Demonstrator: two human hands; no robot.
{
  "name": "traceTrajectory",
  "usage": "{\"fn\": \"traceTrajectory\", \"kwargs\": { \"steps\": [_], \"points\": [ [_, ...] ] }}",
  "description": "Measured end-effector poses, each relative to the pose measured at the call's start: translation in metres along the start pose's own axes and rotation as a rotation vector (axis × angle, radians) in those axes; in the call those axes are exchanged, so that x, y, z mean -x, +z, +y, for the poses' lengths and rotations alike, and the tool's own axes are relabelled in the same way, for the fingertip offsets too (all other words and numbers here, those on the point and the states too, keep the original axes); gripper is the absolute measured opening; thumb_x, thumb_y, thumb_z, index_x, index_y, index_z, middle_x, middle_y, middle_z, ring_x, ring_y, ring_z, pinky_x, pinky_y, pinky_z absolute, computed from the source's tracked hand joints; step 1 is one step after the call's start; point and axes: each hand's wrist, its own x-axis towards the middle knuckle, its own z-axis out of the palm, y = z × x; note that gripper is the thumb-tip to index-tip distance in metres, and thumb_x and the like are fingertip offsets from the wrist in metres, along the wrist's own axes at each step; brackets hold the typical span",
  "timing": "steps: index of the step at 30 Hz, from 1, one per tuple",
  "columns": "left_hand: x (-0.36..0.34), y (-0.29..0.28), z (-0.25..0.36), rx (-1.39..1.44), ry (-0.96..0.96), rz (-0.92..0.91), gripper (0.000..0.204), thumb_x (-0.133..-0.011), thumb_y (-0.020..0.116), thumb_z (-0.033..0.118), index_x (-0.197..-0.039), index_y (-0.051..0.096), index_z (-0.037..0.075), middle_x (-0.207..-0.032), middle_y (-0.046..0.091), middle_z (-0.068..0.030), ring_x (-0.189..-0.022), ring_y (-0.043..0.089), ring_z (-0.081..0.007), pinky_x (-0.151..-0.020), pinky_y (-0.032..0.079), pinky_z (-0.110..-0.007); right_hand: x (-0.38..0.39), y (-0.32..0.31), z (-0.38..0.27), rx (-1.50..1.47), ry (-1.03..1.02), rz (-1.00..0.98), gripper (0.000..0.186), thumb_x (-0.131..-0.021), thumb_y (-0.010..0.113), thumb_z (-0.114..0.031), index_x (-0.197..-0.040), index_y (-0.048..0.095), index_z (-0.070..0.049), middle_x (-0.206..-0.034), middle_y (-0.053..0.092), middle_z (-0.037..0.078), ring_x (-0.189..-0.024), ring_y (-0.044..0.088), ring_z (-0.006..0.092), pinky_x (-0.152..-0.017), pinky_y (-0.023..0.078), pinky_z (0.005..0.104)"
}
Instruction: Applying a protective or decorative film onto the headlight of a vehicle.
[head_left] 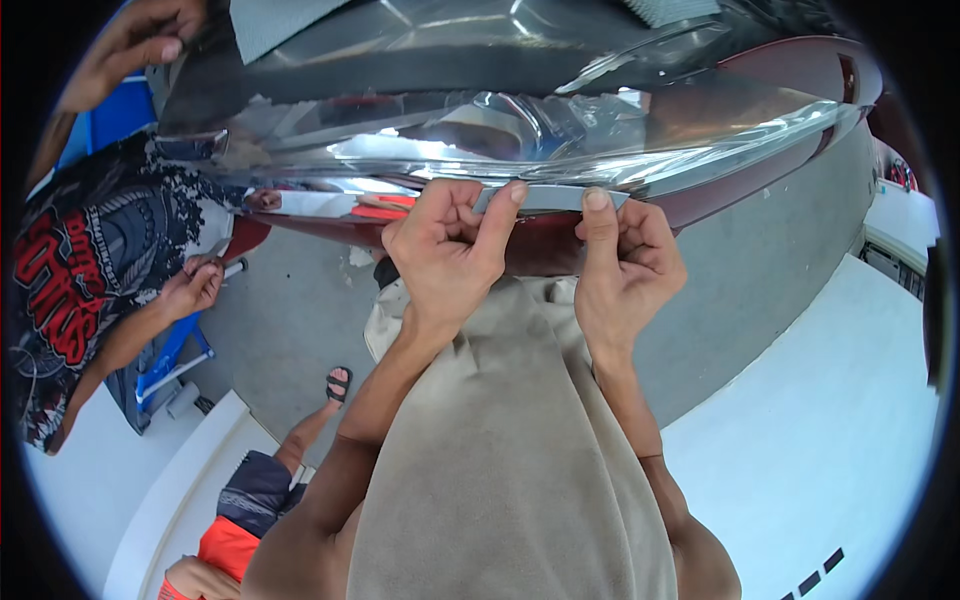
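Observation:
My left hand (455, 250) and my right hand (630, 260) are side by side at the near edge of a dark red car (725, 195). Both are closed, thumbs on top, pinching a narrow grey strip (553, 198) that stretches between them along the edge. Beyond my fingers lies clear glossy film (660, 125), wrinkled and full of reflections, over the car's surface. A flat orange-red piece (385, 207) lies against the edge beside my left hand. What my curled fingers hold under the strip is hidden.
At the left stands a person in a black printed shirt (100, 270), one hand (193, 287) near the car's edge. A blue folding stand (175, 360) is beside them. Another person in an orange-red top (228, 545) is at lower left. Grey floor (290, 340) runs below, bordered by white walls (800, 390).

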Motion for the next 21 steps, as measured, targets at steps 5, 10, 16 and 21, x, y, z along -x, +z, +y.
{"fn": "traceTrajectory", "kwargs": {
  "steps": [5,10,16,21],
  "points": [
    [0.001,0.000,0.000,0.024,-0.070,0.018,0.024,-0.086,0.083,0.005,-0.077,0.060,0.000,-0.054,0.051,0.0061,-0.049,0.042,0.0030,-0.046,0.029,-0.016,-0.004,-0.001,0.002,-0.077,-0.026,-0.056,0.026,-0.098,0.073,-0.014,-0.080,0.060,0.000,-0.068,0.062,-0.001,-0.060,0.050,0.0012,-0.056,0.036,0.0175],
    [-0.003,0.000,-0.004,0.022,-0.070,0.016,0.024,-0.087,0.081,0.005,-0.078,0.060,0.001,-0.056,0.048,0.0084,-0.050,0.039,0.0031,-0.046,0.027,-0.016,-0.006,0.004,0.004,-0.062,-0.044,-0.027,0.025,-0.098,0.072,-0.013,-0.081,0.060,0.001,-0.070,0.062,-0.001,-0.062,0.051,0.0017,-0.057,0.038,0.0182],
    [0.001,0.001,0.003,0.021,-0.142,0.016,0.024,-0.088,0.081,0.006,-0.078,0.060,0.001,-0.058,0.050,0.0082,-0.052,0.039,0.0031,-0.047,0.027,-0.016,-0.003,0.003,0.007,-0.060,-0.065,-0.013,0.022,-0.098,0.072,-0.013,-0.084,0.063,0.002,-0.071,0.062,-0.002,-0.063,0.051,0.0017,-0.057,0.039,0.0186],
    [-0.003,0.002,0.015,0.054,-0.197,0.033,0.022,-0.089,0.080,0.006,-0.080,0.061,0.000,-0.059,0.055,0.0052,-0.052,0.047,0.0009,-0.047,0.033,-0.017,-0.002,0.008,0.003,-0.123,-0.026,0.016,0.020,-0.095,0.074,-0.010,-0.084,0.064,0.004,-0.070,0.063,0.001,-0.063,0.051,0.0032,-0.058,0.044,0.0214]
  ]
}}
